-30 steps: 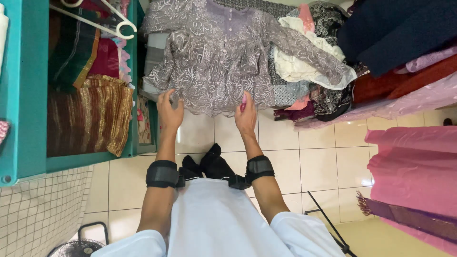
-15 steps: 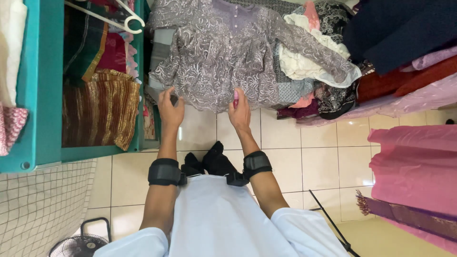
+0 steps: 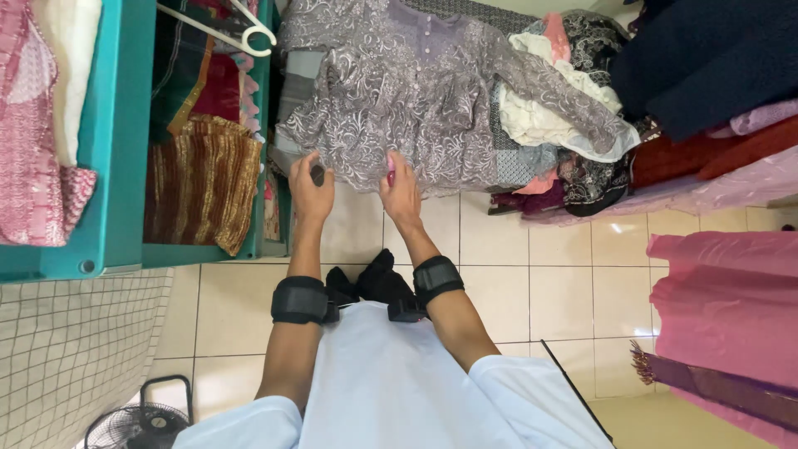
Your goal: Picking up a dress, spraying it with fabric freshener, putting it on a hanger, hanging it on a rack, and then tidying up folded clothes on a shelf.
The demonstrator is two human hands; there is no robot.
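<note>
A grey lace garment [image 3: 416,91] lies spread over a pile of clothes in front of me. My left hand [image 3: 310,187] pinches its lower hem at the left. My right hand [image 3: 401,185] grips the same hem a little to the right, fingers curled on the cloth. Both forearms wear black wrist bands [image 3: 299,299]. I stand in black socks [image 3: 374,278] on the tiled floor.
A teal shelf unit [image 3: 120,141] with folded cloth stands at the left, a white hanger [image 3: 241,29] on top. Mixed clothes [image 3: 565,125] pile to the right. Pink fabric [image 3: 723,308] lies at the right edge. A small fan [image 3: 137,424] sits at lower left.
Both hands have shifted slightly along the hem of the grey garment, and the view has swung so the teal shelf shows more on the left.
</note>
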